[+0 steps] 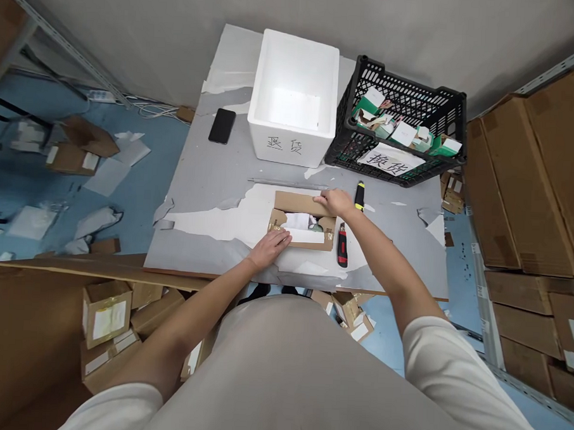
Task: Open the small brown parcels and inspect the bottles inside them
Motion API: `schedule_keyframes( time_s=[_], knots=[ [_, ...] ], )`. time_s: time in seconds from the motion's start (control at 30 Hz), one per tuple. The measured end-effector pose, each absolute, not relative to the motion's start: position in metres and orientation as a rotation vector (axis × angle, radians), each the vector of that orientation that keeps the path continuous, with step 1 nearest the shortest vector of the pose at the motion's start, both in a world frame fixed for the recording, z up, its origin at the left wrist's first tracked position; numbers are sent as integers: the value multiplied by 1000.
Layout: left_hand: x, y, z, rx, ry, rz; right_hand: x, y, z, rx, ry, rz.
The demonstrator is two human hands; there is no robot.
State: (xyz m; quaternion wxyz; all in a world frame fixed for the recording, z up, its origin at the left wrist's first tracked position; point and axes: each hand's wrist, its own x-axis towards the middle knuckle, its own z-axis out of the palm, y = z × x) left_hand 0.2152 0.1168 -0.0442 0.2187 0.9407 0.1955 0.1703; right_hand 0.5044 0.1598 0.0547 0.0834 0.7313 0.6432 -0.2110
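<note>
A small cardboard box (327, 242) lies on the table with its lid flap raised at the back. White paper and a partly hidden greenish item show inside it, and a white label strip runs along its front. My left hand (269, 247) is closed on the box's front left corner, thumb along the front. At the back right, my right hand (335, 202) pinches the edge of the raised flap (294, 201). Just right of the box rests a red and black box cutter (343, 246). A yellow and black cutter (359, 195) lies beyond my right wrist.
Behind the box stand a white foam bin (293, 136) and a black crate (393, 169) holding several small green and white boxes. A phone (222, 125) lies at the left. Torn paper covers the table (198, 179). A large carton (29, 330) with boxes stands at lower left.
</note>
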Motion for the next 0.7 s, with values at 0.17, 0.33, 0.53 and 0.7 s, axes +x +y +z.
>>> schedule_keyframes(
  time_s=[0.17, 0.33, 0.53, 0.7],
  knots=[
    [210, 128, -31, 2569, 535, 519, 502, 158, 27, 2502, 1650, -768],
    [199, 163, -13, 2485, 624, 452, 482, 112, 35, 2502, 2263, -92],
    [191, 193, -11, 2369, 562, 195, 442, 60, 50, 1886, 2357, -470],
    [197, 195, -13, 2349, 638, 184, 423, 34, 40, 1933, 2229, -310]
  ],
)
